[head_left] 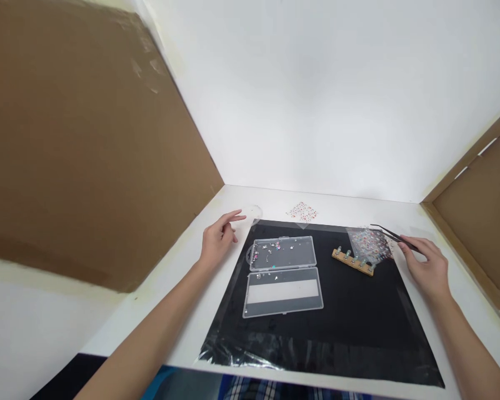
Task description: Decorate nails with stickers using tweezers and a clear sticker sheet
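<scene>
1. Basically, a white-walled booth: white back wall (316,94); brown cardboard panel (75,139) slanting in on the left; cardboard panel with wooden edging (475,205) on the right; white tabletop (145,316) below.
2. Black mat (316,328) lies on the tabletop; its near edge is glossy and crinkled, and its far edge sits short of the back wall.
3. Clear plastic case (283,276) lies open flat on the left-centre of the mat; far half holds scattered rhinestones (270,251); near half has a white strip across it.
4. Wooden strip (353,262) with a row of small pale studs lies askew on the mat, right of the case.
5. Glittery see-through sheet (367,243) lies on the mat just behind the strip, near the far right corner; its lower edge meets the strip.
6. Small sheet of red-speckled decals (302,211) lies on the tabletop past the mat's far edge; round clear disc (255,211) lies just left of it, near the mat's far left corner.
7. Left hand (219,236): open, fingers loosely spread, holding nothing; hovers just off the mat's left edge, nearest the disc and case.
8. Right hand (427,266): narrow pinch, thumb and fingers closed on black tweezers (394,235); tips point left over the glittery sheet; gap between tips too small to tell.
</scene>
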Tool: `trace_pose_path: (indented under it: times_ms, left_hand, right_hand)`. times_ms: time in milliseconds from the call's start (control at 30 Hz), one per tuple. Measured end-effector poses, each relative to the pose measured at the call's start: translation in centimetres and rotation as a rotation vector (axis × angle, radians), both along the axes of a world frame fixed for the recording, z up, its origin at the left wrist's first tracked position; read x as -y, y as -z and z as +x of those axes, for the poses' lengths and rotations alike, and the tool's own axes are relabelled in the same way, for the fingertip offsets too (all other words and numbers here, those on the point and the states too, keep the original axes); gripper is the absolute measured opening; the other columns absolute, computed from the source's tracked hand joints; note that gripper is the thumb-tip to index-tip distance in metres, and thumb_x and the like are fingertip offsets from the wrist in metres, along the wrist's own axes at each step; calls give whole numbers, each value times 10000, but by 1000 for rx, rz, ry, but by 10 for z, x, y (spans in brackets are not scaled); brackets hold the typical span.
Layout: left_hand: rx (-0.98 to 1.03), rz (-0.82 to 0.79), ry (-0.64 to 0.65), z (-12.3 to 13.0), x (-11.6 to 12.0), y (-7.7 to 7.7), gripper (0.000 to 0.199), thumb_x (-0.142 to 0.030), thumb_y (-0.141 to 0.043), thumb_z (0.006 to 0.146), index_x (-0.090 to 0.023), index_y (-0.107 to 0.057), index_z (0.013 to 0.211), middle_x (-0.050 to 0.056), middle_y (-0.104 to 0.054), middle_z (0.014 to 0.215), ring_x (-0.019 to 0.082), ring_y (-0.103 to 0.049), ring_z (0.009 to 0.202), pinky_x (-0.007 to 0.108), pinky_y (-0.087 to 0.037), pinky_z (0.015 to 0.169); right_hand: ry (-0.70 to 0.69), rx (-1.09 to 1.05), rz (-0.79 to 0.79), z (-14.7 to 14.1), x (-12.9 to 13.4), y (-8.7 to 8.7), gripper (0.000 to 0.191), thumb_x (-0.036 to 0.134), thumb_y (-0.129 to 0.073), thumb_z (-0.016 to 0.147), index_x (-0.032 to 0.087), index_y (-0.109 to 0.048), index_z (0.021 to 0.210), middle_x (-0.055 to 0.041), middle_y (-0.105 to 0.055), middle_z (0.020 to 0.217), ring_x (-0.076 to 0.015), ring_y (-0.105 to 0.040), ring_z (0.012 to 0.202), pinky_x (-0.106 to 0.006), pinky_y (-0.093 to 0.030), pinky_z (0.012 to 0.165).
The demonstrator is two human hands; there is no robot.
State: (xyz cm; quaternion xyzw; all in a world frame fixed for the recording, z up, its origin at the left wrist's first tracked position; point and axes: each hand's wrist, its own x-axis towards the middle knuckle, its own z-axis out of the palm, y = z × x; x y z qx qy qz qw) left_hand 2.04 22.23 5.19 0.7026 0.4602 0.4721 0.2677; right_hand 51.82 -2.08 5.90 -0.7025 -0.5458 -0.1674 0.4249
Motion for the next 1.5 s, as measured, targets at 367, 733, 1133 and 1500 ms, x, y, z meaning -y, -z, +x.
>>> trace_pose_path:
  times_ms: [367, 733, 1133, 1500]
  left_hand:
    - [64, -51, 73, -5, -13, 4, 449, -209, -477, 791, -195, -817, 1084, 17, -790, 847, 126, -556, 521, 263, -541, 587]
    - [99, -181, 202, -7, -23, 8, 351, -152, -481, 845, -180, -803, 981, -17, -662, 692, 79, -441, 390, 183, -360, 387]
    - [113, -279, 325, -13, -23, 9, 420, -48, -421, 869, -182, -803, 981, -26, -586, 691, 78, -443, 405, 188, -318, 380]
    - [28, -191, 363, -12, -27, 8, 509, 48, -383, 802, -182, -810, 953, -38, -638, 677, 102, -597, 645, 226, -460, 699]
  right_hand:
    - [-36, 158, 58, -5, -1, -11, 287, 501, -695, 1064, 249, -832, 1051, -80, -815, 994, -266, -757, 871, -432, -549, 818]
    - [-473, 560, 60, -165, -15, -89, 270, 109, -760, 1012, 268, -776, 1229, -3, -832, 1000, -192, -751, 881, -371, -480, 882]
    - [-688, 577, 10, -201, -43, -51, 367, -5, -704, 982, 253, -795, 1227, 13, -849, 980, -153, -776, 837, -356, -464, 918]
    - [-711, 205, -112, -246, -24, -35, 277, 193, -547, 1159, 281, -805, 1106, 24, -843, 945, -137, -761, 906, -341, -438, 1034]
